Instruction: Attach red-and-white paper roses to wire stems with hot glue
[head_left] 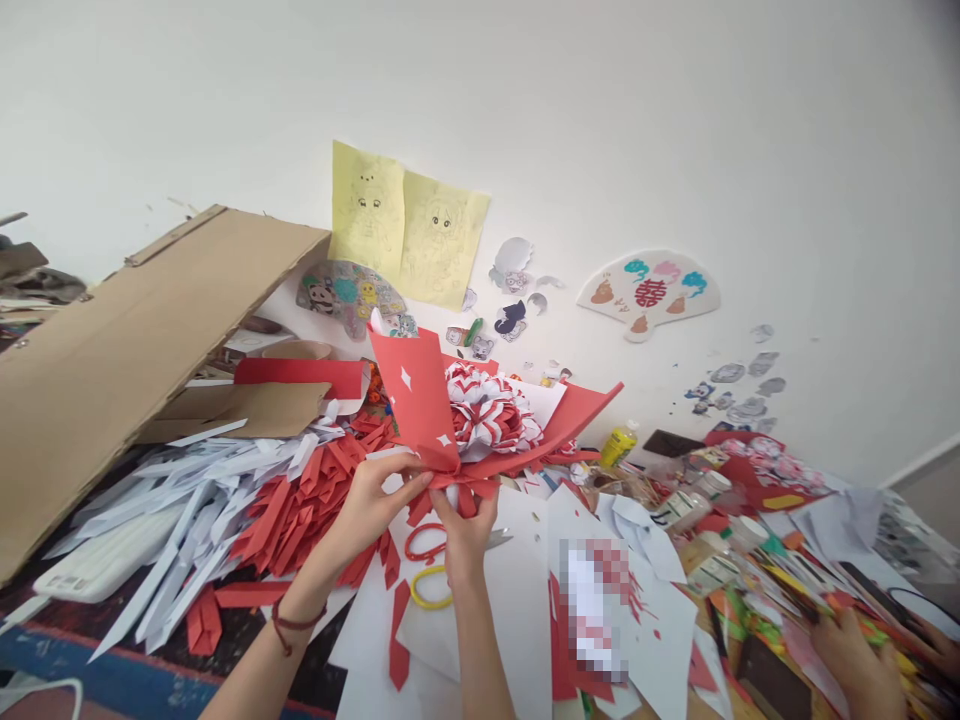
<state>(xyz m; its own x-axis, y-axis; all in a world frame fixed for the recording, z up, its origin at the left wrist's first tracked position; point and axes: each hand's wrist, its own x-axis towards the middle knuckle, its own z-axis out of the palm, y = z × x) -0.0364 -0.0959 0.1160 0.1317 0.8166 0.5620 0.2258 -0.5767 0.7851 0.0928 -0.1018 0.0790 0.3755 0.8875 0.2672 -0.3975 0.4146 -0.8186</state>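
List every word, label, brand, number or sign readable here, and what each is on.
"囍", in red, on the white fan on the wall.
Yellow bottle: label print too small and blurred to read.
Jars at right: label print too blurred to read.
I can make out no other words, brands or numbers.

We see a table (319,670) spanning the lower half of the frame, its blue edge (150,685) showing at lower left. On it we find white strips (180,520) and a white device (105,565) at left, red strips (300,510) just beside them, and white paper (517,620) at bottom centre. Toward the right we make out a yellow bottle (619,445), jars (709,485) and mixed clutter too jumbled to tell apart.
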